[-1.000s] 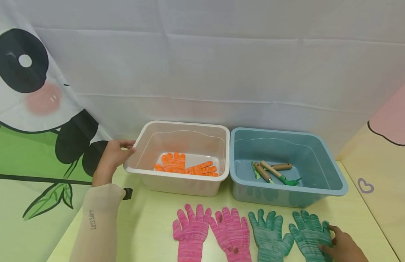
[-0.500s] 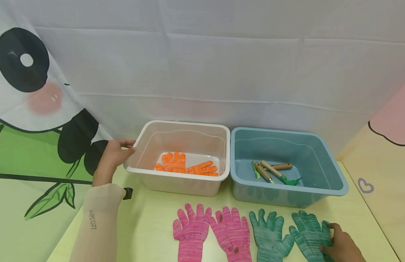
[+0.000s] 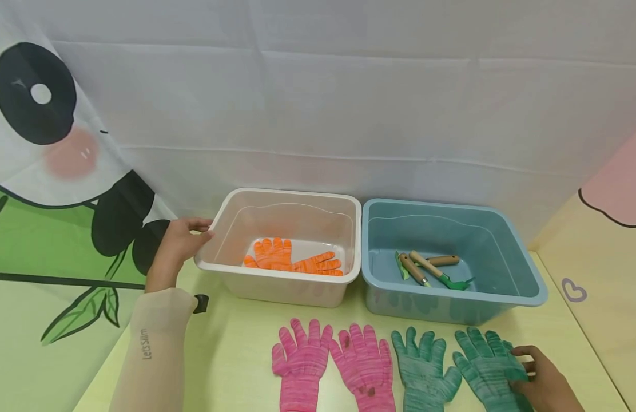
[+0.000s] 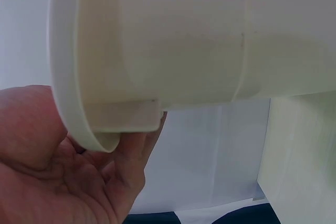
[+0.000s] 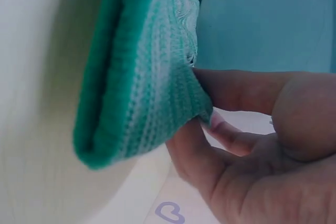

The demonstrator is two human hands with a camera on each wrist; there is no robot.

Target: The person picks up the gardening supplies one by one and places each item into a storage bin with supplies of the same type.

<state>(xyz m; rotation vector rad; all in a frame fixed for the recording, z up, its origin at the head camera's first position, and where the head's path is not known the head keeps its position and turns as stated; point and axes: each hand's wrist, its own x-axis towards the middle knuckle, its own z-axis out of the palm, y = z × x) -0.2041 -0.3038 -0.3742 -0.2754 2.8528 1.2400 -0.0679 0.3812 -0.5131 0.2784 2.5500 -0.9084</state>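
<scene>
My left hand (image 3: 178,249) holds the left rim of the white basin (image 3: 282,286), its thumb and fingers on either side of the edge in the left wrist view. A pair of orange gloves (image 3: 274,256) lies inside that basin. At the lower right, my right hand (image 3: 545,379) pinches the side of the rightmost green glove (image 3: 485,363); a fold of the knit (image 5: 202,98) is drawn out between thumb and fingers in the right wrist view. The other green glove (image 3: 423,366) lies flat just left of it. Two pink gloves (image 3: 302,360) lie further left, fingers pointing away.
A blue basin (image 3: 446,309) stands right beside the white one, holding several small garden tools (image 3: 426,266) with wooden handles. Both basins stand on a pale yellow table (image 3: 235,349) against a white cloth backdrop (image 3: 318,114).
My right hand has shifted slightly right and up, and the edge of the rightmost green glove is pulled up between its fingers. My left hand stays on the white basin's rim.
</scene>
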